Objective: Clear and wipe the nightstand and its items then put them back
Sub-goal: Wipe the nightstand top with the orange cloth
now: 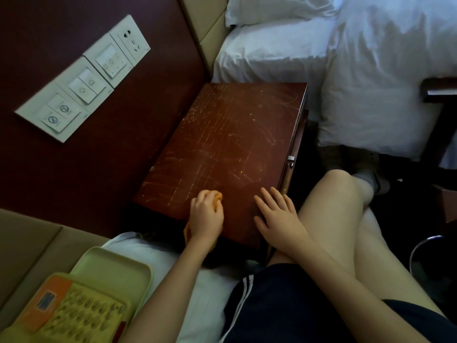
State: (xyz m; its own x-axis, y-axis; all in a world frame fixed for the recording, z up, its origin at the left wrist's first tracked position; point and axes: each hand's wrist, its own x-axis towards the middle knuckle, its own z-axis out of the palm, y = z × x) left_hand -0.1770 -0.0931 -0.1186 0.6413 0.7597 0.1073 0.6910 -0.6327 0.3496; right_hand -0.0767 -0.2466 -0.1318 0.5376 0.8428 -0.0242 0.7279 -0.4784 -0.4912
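— Wall switches [81, 78] sit at far left; what do we see below?
— We see a telephone [74, 310] on a tray [118, 263], our left hand [206, 216] clutching an orange cloth [217, 197] on the scratched nightstand [222, 134], our right hand [277, 214] spread flat.

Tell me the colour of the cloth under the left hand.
Orange; the cloth shows best in the head view.

Nightstand [222, 144]: dark red-brown wooden top, heavily scratched, bare; centre of frame, between two beds.
Cloth [217, 196]: orange, bunched on the lower-left part of the top; one end hangs over the near edge.
Tray [111, 266]: pale yellow-green, lower left of frame, on bedding.
Telephone [74, 313]: yellow keypad, orange label; lies in the tray.
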